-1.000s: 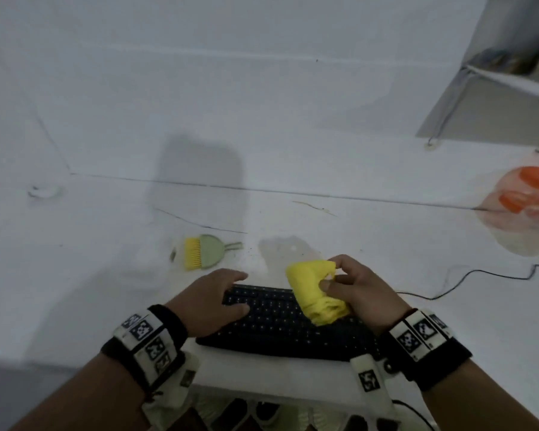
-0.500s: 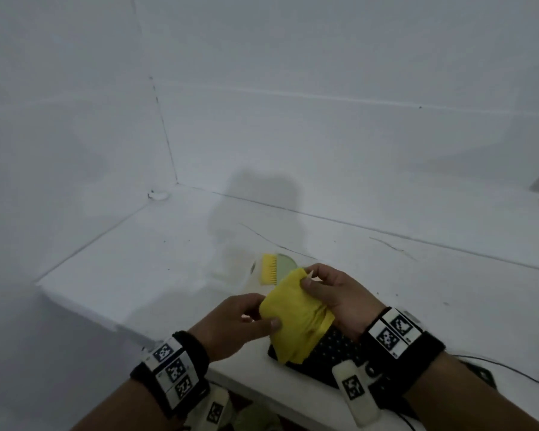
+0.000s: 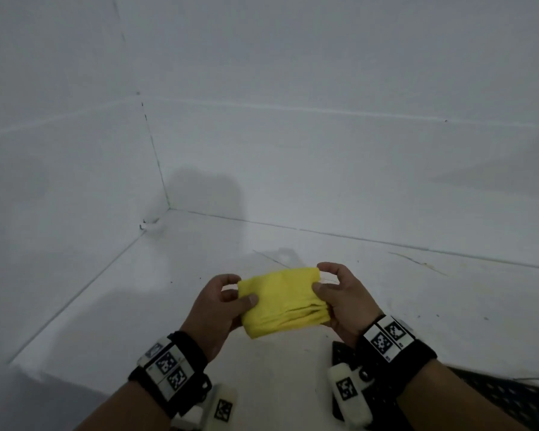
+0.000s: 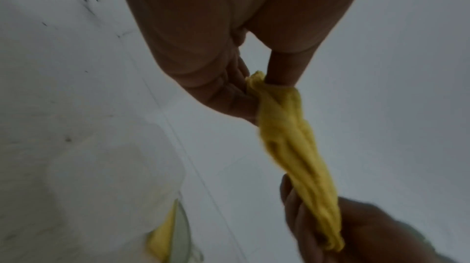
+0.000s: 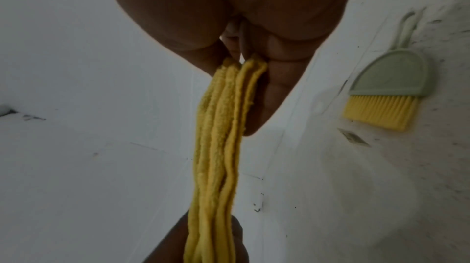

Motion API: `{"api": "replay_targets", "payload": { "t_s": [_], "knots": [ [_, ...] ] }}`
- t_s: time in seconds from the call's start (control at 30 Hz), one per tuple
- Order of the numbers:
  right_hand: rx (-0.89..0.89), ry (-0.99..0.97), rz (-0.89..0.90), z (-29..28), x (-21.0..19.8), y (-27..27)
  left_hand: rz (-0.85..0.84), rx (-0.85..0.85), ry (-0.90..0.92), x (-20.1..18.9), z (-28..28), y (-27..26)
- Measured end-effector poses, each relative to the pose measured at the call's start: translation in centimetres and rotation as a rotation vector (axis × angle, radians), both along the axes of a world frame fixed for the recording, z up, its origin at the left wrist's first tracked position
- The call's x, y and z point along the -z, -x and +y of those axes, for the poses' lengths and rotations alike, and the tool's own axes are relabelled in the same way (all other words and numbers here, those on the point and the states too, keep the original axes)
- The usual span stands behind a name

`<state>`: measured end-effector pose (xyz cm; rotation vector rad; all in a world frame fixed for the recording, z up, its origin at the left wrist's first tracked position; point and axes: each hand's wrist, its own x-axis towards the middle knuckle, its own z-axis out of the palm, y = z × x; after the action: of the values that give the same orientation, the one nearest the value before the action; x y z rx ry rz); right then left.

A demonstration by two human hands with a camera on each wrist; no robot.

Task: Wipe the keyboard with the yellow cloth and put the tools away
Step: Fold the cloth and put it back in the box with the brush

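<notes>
Both hands hold the folded yellow cloth [image 3: 282, 301] in the air above the white table [image 3: 137, 300]. My left hand [image 3: 224, 301] pinches its left edge between thumb and fingers; my right hand [image 3: 336, 293] pinches its right edge. The wrist views show the cloth [image 4: 295, 146] [image 5: 218, 146] stretched in several folded layers between the two hands. The black keyboard [image 3: 511, 396] lies at the lower right, mostly hidden under my right wrist. A small green dustpan with a yellow brush [image 5: 386, 90] lies on the table under the cloth, hidden in the head view.
White walls meet in a corner [image 3: 168, 208] at the back left. The table's front edge [image 3: 28, 368] runs at the lower left. A thin black cable [image 3: 532, 380] trails off at the right.
The cloth was bunched in my right hand over the keyboard. My left hand left the keyboard and took the cloth's other edge. Both hands now hold it folded flat, left of the keyboard.
</notes>
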<state>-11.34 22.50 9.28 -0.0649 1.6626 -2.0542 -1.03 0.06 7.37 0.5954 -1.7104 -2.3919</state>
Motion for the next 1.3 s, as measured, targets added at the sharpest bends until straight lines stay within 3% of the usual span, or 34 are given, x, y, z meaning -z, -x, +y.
{"api": "replay_targets", "payload": {
  "t_s": [0.1,0.2,0.27,0.3,0.47,0.57,0.63,0.77,0.93,1.0,1.07,1.13,1.23,1.3],
  "knots": [
    [0.047,-0.121,0.134,-1.5,-0.3,-0.1,-0.005,0.013,-0.08,-0.9,-1.6,1.7],
    [-0.014,-0.461,0.607,-2.1,-1.3,-1.4,0.01,0.093,-0.128,-2.2,-2.1,2.7],
    [-0.067,-0.547,0.911,-2.9,-2.2,-2.7,0.035,0.147,-0.107,-3.5,-1.6,3.2],
    [-0.102,-0.54,0.952,-3.4,-2.5,-3.3,0.049,0.165,-0.089,-4.1,-1.3,3.5],
    [-0.05,-0.379,0.656,-4.5,-4.0,-2.7,0.158,0.261,-0.124,-6.0,0.0,4.0],
    [-0.019,-0.172,0.51,-4.3,-4.2,-2.2,0.223,0.275,0.034,-5.3,0.4,3.9],
    [-0.024,-0.093,0.413,-4.1,-4.4,-2.0,0.257,0.232,0.144,-4.9,0.6,3.9],
    [0.073,-0.094,0.344,-2.5,-5.1,-0.8,0.203,0.115,0.161,-5.6,-0.7,4.7],
    [0.089,-0.142,0.332,-0.1,-5.8,2.0,0.19,0.154,0.071,-7.5,-2.5,5.7],
    [0.074,-0.056,0.167,0.0,-5.9,2.5,0.142,0.2,-0.048,-7.7,-1.9,6.0],
    [-0.032,-0.009,-0.093,0.0,-4.8,2.4,-0.037,0.365,-0.257,-6.5,-0.8,5.6],
    [-0.118,-0.028,-0.177,0.4,-2.5,2.3,-0.165,0.444,-0.333,-4.1,0.1,5.0],
    [-0.037,-0.212,-0.021,1.1,-0.2,2.5,-0.241,0.284,-0.013,-0.7,-0.3,5.1],
    [-0.013,-0.167,0.007,1.0,0.2,2.7,-0.204,0.204,0.096,-0.3,-1.0,5.3]
  ]
}}
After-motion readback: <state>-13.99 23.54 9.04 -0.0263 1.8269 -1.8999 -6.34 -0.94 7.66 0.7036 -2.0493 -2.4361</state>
